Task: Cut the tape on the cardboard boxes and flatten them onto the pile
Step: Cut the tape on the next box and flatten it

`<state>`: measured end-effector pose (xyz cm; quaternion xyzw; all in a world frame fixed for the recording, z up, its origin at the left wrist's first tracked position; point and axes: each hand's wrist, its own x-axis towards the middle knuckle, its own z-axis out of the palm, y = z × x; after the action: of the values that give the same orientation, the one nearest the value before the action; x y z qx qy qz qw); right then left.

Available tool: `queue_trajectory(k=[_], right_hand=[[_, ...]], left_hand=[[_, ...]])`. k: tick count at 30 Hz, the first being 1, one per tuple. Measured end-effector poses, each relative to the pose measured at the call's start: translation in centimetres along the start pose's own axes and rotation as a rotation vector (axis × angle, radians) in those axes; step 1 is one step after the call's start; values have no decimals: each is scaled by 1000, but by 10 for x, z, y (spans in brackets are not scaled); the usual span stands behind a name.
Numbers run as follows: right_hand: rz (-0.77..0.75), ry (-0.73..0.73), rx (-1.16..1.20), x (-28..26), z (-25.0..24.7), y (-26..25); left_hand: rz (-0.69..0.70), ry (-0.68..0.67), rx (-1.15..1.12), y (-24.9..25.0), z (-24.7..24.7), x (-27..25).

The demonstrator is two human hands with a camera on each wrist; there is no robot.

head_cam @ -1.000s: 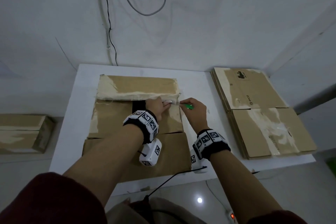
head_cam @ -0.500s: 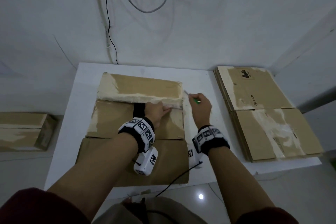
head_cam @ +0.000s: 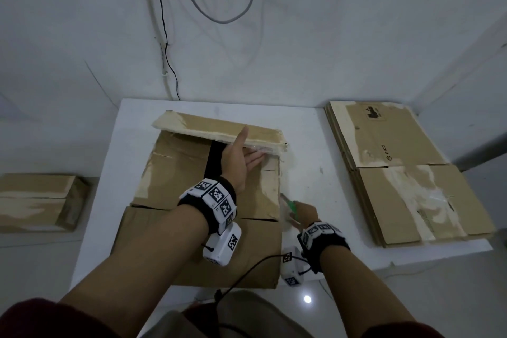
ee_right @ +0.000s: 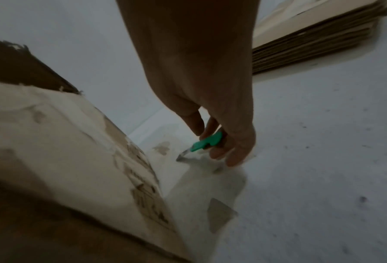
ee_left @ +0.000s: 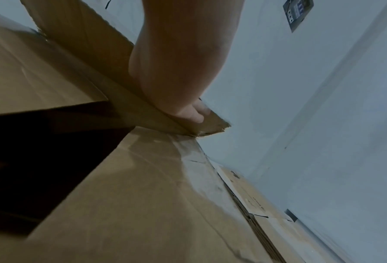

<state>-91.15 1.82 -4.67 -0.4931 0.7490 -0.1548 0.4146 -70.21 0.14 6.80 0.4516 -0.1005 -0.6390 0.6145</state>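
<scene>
White tabletop (head_cam: pixel 315 145): left hand (head_cam: pixel 241 159) flat under box (head_cam: pixel 192 173) far flap; right hand (head_cam: pixel 306 214) grips cutter (head_cam: pixel 290 204) just right.

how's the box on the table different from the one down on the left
The box on the table is open: its far flap is lifted by the left hand and a dark gap shows inside. The box on the left is closed, its flaps meeting along a seam. The table box spreads wide in front of the person; the left one sits lower, beside the table, untouched. Both are brown cardboard with pale torn patches.
</scene>
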Motion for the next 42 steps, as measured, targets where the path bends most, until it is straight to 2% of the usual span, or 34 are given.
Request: queue_trajectory(k=[2, 3, 4, 5, 6, 7, 8, 11, 13, 17, 19, 21, 23, 25, 27, 29, 30, 33, 36, 40, 42], right_hand=[[46, -45, -37, 3, 0, 4], [9, -81, 24, 9, 1, 3], [-26, -45, 64, 8, -2, -1], [-14, 95, 16, 13, -4, -5], [59, 128, -46, 17, -7, -8], [73, 136, 10, 16, -11, -19], [2, 183, 64, 15, -17, -35], [-406, 244, 254, -4, -32, -94], [-593, 225, 215, -11, -33, -124], [-688, 197, 77, 4, -23, -152], [-660, 164, -60, 19, -17, -159], [-589, 98, -241, 32, -9, -164], [-496, 20, -400, 38, -1, -169], [-436, -38, -385, 40, 8, -169], [-383, -35, -349, 39, 17, -172], [-280, -29, -479, 33, 28, -178], [-212, -32, -579, 28, 34, -181], [-93, -1, -749, 13, 53, -186], [-60, 66, -753, 8, 63, -188], [-158, -16, -544, 11, 45, -189], [-258, -86, -379, 6, 26, -189]], left_hand=[[-6, 2, 3, 2, 2, -1], [-9, 5, 6, 3, 3, -1], [-8, 9, 7, 3, 3, 0], [-9, 12, 6, 4, 3, 0], [-13, 13, 1, 4, 4, 1], [-14, 13, -8, 5, 5, 2], [-15, 15, -10, 6, 5, 3], [8, -2, 6, 11, 10, 4], [30, -38, 84, 16, 13, 5], [141, -43, 234, 37, 2, 22], [258, -17, 400, 49, -16, 38], [333, 40, 750, 65, -37, 55], [288, 213, 1271, 77, -61, 69], [131, 340, 1600, 86, -78, 67], [6, 268, 1748, 82, -92, 62], [-62, 146, 1902, 78, -99, 56], [-74, 128, 1937, 77, -101, 55], [-91, 128, 1954, 77, -100, 57], [-57, 90, 1866, 83, -97, 51], [5, -43, 1601, 111, -105, 45], [-15, -142, 1308, 134, -110, 34]])
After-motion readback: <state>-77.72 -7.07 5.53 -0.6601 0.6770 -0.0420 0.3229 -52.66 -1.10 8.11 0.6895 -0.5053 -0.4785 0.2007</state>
